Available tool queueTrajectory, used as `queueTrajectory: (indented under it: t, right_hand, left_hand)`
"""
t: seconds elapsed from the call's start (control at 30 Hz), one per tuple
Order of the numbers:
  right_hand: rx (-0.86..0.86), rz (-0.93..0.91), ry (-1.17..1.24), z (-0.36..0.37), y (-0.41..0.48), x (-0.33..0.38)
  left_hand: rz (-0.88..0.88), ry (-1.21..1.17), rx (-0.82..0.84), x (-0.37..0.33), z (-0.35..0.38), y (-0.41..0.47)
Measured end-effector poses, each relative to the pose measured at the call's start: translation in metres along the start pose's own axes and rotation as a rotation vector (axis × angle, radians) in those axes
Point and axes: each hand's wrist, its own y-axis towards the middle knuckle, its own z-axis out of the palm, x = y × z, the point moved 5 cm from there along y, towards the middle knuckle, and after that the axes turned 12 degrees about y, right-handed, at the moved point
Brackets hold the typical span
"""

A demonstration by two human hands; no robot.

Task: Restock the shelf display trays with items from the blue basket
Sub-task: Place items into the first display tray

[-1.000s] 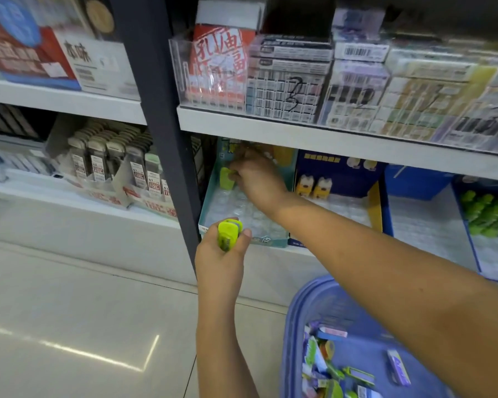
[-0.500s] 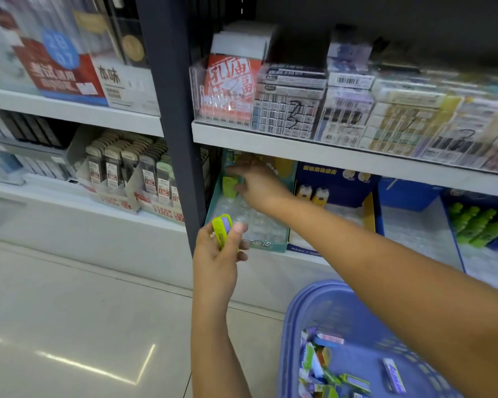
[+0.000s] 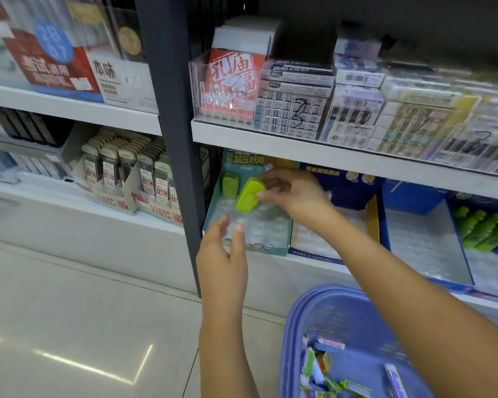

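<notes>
Pinching a green item (image 3: 250,193) in my right hand (image 3: 295,193), tilted over the tray (image 3: 266,247) to slot it beside its upright twin (image 3: 229,186); my left hand (image 3: 222,254) hovers open, empty, free for the basket (image 3: 299,311) below.

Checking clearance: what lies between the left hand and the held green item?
Head view: only empty clear slots of the teal tray separate left hand and green item.
</notes>
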Motion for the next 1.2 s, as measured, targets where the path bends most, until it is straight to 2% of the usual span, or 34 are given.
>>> queueTrajectory:
  t: [0.03,0.1,0.23,0.43,0.53,0.6,0.77,0.87,0.93,1.0,1.13,1.2]
  right_hand:
    - [-0.08,-0.058,-0.124,-0.002,0.007,-0.003]
    - [-0.118,-0.157,-0.3,0.003,0.019,-0.007]
    - [0.016,-0.222,-0.501,0.025,0.034,-0.02]
    - [0.056,-0.203,-0.628,0.03,0.041,-0.026]
    - [0.088,-0.285,-0.953,0.037,0.042,-0.028]
    - [0.089,-0.335,-1.066,0.037,0.042,-0.028]
    - [0.111,-0.19,-0.966,0.032,0.027,-0.016]
    - [0.114,-0.08,-0.808,0.014,-0.008,-0.008]
    - [0.04,-0.106,-0.695,-0.012,-0.05,-0.002]
    - [0.037,-0.07,-0.656,-0.041,-0.101,-0.01]
    - [0.215,0.299,-0.682,-0.085,-0.195,-0.084]
    - [0.301,0.517,-0.704,-0.104,-0.229,-0.138]
  left_hand:
    - [0.039,0.111,-0.018,0.001,-0.001,0.0]
    - [0.086,0.226,-0.024,0.003,0.001,0.001]
    - [0.143,0.26,0.006,0.008,0.007,0.001]
    - [0.152,0.246,-0.057,0.013,0.01,0.001]
    - [0.151,0.234,-0.068,0.013,0.012,0.001]
    - [0.143,0.232,-0.052,0.015,0.013,0.003]
    - [0.153,0.137,-0.093,0.0,0.004,-0.003]
    - [0.163,0.044,-0.079,-0.017,0.005,-0.016]
    - [0.178,0.035,0.016,-0.025,0.015,-0.024]
    - [0.191,0.085,0.174,-0.03,0.034,-0.034]
    - [0.213,0.259,0.544,-0.029,0.101,-0.069]
    - [0.239,0.447,0.741,-0.018,0.14,-0.095]
